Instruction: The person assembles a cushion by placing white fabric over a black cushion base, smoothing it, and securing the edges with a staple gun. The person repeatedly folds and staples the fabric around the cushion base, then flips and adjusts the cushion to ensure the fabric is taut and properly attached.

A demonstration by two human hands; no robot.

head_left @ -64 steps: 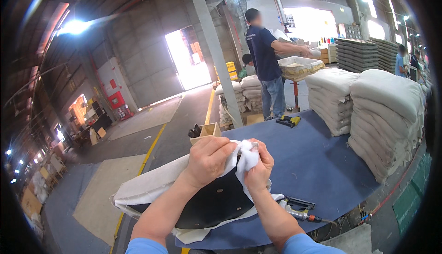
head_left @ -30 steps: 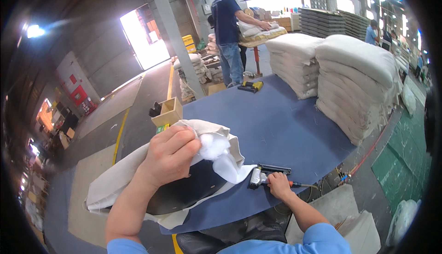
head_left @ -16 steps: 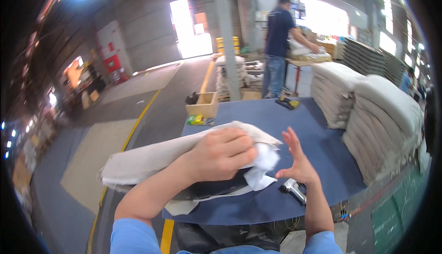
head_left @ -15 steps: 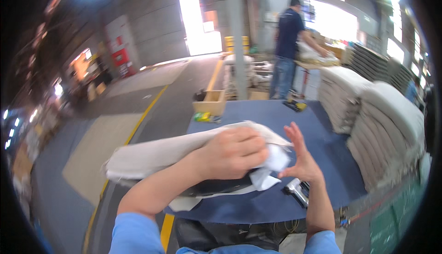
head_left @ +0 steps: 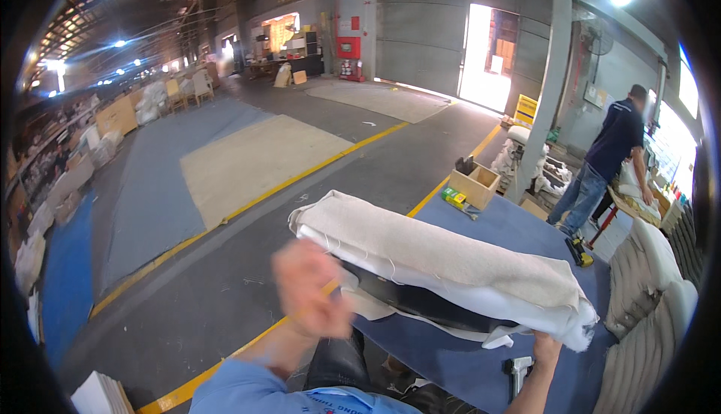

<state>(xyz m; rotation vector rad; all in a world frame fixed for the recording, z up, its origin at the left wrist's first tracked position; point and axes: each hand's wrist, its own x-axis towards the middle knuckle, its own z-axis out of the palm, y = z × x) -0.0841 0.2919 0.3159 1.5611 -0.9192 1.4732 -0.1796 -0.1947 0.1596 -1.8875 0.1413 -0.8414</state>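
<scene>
A long padded panel [head_left: 435,252] wrapped in beige fabric lies slantwise over the near part of the blue-topped table [head_left: 420,361]. White batting [head_left: 481,303] shows along its near side, with a black face [head_left: 409,294] below and a loose fabric edge under that. My left hand [head_left: 312,290], smeared by motion, is beside the panel's left end; its fingers cannot be made out. At the other end, my right hand [head_left: 547,346] grips the panel's lower corner, fingers partly hidden beneath it. A silver staple gun [head_left: 517,375] lies beside my right forearm.
Along the table's far side are a wooden box [head_left: 475,183], a yellow-green packet [head_left: 454,197] and a yellow-black power tool [head_left: 578,252]. Stacked beige cushions [head_left: 646,294] flank the right. Beyond the table, a person [head_left: 612,155] works at another bench. White boards [head_left: 103,395] stand lower left.
My view has swung left. My left hand has gone from the panel's right end to its left end, and my right hand has closed on the right end. The panel's black side is more exposed.
</scene>
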